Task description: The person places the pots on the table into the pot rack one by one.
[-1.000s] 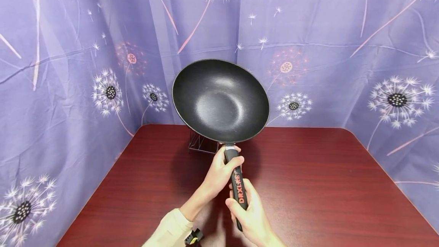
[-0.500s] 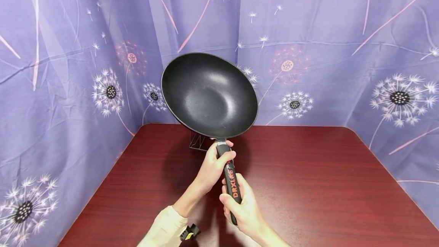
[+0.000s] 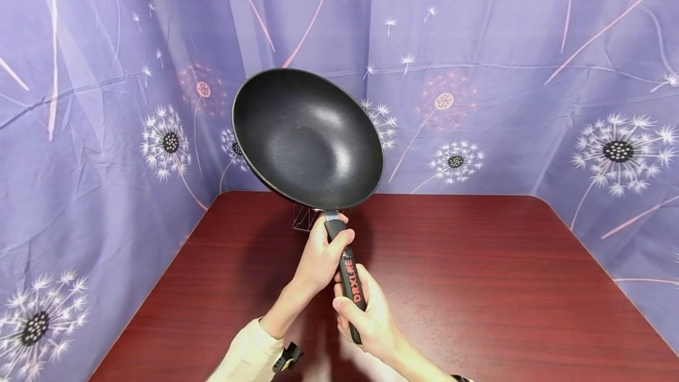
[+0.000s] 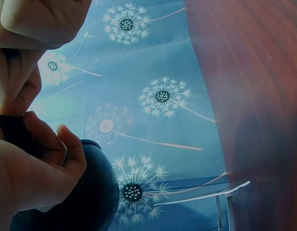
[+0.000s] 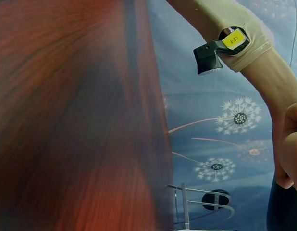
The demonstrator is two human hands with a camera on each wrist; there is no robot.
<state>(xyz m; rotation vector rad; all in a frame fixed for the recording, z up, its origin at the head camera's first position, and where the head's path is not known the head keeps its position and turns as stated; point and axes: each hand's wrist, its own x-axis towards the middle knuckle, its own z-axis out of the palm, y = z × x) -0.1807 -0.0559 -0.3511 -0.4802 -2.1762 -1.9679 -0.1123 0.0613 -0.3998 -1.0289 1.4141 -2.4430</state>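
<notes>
A black wok is held up in the air above the back of the dark red table, tilted so that its inside faces me. Its black handle carries red lettering. My left hand grips the handle near the pan. My right hand grips the handle's lower end. In the left wrist view my fingers curl round the dark handle, with the wok's underside below them. The right wrist view shows the left forearm and a dark edge of the handle.
A metal wire rack stands on the table behind the wok, mostly hidden by it; its bars show as wire rack and wire rack. Purple dandelion-print cloth walls the table on three sides. A small camera clip sits on the left sleeve.
Both hands have carried the wok up and to the left, and it now tilts more toward the left. The grip on the handle is the same.
</notes>
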